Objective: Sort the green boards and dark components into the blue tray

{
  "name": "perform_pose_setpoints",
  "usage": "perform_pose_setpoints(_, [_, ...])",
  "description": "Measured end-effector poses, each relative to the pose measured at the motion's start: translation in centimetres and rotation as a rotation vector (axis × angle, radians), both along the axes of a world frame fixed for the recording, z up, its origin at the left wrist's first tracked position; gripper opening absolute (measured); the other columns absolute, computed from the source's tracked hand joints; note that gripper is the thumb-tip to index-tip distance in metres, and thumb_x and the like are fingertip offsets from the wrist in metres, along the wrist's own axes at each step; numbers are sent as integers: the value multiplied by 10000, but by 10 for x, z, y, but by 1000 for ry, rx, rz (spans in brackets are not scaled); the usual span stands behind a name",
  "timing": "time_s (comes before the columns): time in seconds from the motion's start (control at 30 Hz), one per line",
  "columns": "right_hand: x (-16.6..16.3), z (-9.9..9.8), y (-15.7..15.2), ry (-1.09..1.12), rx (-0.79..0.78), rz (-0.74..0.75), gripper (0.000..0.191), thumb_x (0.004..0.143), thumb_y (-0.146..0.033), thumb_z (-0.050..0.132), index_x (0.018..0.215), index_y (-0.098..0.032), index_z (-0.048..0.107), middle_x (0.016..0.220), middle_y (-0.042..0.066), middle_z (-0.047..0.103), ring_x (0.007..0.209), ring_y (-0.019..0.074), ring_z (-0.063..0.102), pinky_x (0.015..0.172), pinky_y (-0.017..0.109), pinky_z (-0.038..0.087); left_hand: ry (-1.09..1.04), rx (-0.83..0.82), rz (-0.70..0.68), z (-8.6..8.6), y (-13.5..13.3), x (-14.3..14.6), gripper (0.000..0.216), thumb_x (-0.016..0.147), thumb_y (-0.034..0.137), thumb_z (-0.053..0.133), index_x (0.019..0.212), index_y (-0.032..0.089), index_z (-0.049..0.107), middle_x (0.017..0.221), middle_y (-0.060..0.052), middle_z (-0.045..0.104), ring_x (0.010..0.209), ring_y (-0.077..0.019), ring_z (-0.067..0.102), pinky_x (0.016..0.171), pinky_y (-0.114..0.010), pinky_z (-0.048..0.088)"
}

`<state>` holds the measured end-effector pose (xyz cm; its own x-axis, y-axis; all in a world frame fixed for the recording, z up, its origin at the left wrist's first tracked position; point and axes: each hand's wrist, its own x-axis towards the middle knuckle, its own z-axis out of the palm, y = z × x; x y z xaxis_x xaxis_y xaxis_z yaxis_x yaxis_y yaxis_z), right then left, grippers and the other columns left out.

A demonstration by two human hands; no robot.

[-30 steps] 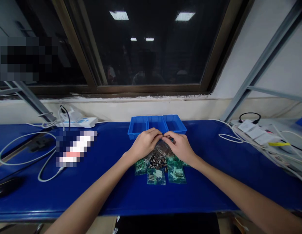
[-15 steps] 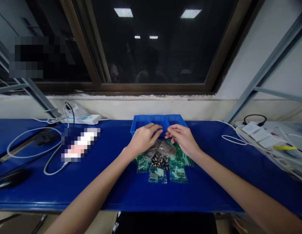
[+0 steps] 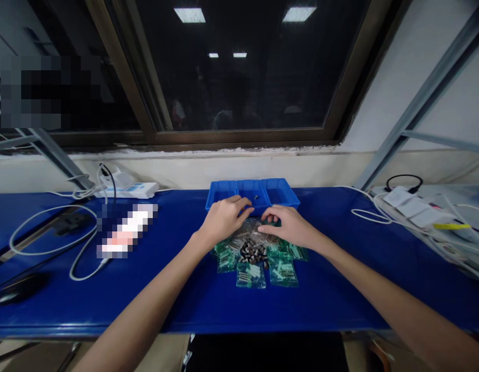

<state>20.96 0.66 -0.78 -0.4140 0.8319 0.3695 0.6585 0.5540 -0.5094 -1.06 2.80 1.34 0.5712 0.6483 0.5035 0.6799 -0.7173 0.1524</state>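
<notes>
A blue plastic tray (image 3: 252,182) with three compartments stands at the back of the bench, and a small dark metal part (image 3: 256,197) lies in its middle compartment. My left hand (image 3: 225,219) rests loosely curled on clear plastic bags (image 3: 250,230), holding nothing I can see. My right hand (image 3: 288,226) is just to the right, its fingertips at the bags' far edge. Below them lies a heap of small dark cylindrical parts (image 3: 252,253). Green-tinted bags of small components (image 3: 250,275) fan out around the heap.
The blue bench (image 3: 177,305) runs across the view below a dark window. At the left are a white power strip (image 3: 129,190), white cables and a black computer mouse (image 3: 20,288). Papers and tangled cables (image 3: 413,214) lie at the right.
My hands have moved apart and down from the tray's front rim towards the bags. A small dark part now shows in the middle compartment.
</notes>
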Motion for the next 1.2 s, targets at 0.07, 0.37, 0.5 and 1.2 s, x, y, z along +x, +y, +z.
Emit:
perform_pose_setpoints(0.07, [1, -2, 0, -38, -20, 33, 255, 754, -409, 758, 893, -214, 670, 834, 34, 637, 779, 184, 600, 674, 313, 461, 45, 1, -1, -2, -2, 2, 240, 966, 302, 448, 1018, 182, 649, 909, -57, 660, 726, -157, 624, 589, -287, 430])
perform_pose_setpoints(0.37, [-4, 1, -3, -16, -59, 6, 159, 734, -250, 776, 807, -209, 641, 826, 21, 619, 808, 188, 601, 710, 325, 455, 176, -13, -20, -10, -3, 6, 215, 953, 261, 436, 999, 201, 637, 873, -49, 648, 726, -172, 630, 547, -283, 380])
perform_pose_setpoints(0.5, [-6, 5, -5, 63, -53, -36, 119, 745, -209, 742, 761, -211, 624, 815, 23, 628, 797, 186, 603, 691, 322, 451, 182, -10, -25, -11, -2, 6, 210, 952, 255, 443, 995, 193, 639, 861, -53, 645, 726, -170, 626, 556, -279, 386])
perform_pose_setpoints(1.2, [-13, -2, -3, 728, -405, -21, 212, 840, -379, 629, 917, -203, 539, 714, 18, 646, 553, 174, 672, 422, 259, 451, 122, 111, -65, -7, -9, 9, 227, 1015, 338, 408, 1071, 205, 584, 1023, -58, 579, 760, -144, 611, 570, -259, 471])
